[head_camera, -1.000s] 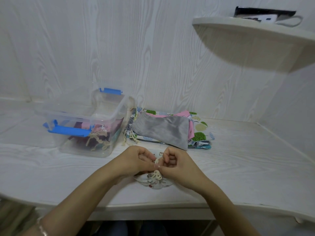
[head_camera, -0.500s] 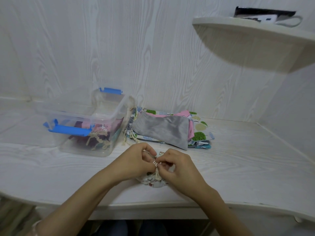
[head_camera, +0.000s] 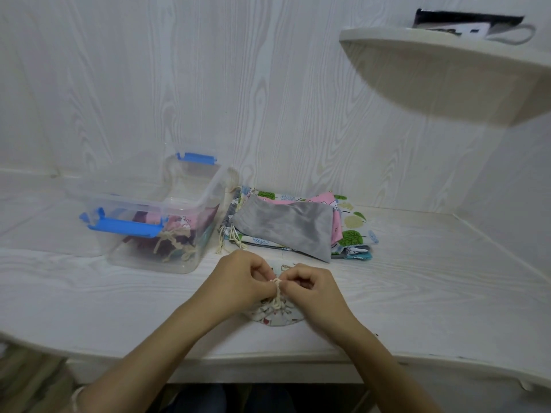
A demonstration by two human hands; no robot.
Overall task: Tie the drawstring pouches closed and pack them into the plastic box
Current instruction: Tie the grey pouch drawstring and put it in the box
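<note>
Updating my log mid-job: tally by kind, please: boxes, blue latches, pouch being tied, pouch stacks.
Clear plastic box: 1
Blue plastic latches: 2
Patterned fabric pouch being tied: 1
Stack of flat fabric pouches, grey on top: 1
Total: 5

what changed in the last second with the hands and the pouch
Little. The left hand and right hand keep pinching the drawstring; their fingertips have drawn closer, pulling the cord up straight from the neck of the pouch. The pouch, the plastic box and the stack of flat pouches stayed put.
</note>
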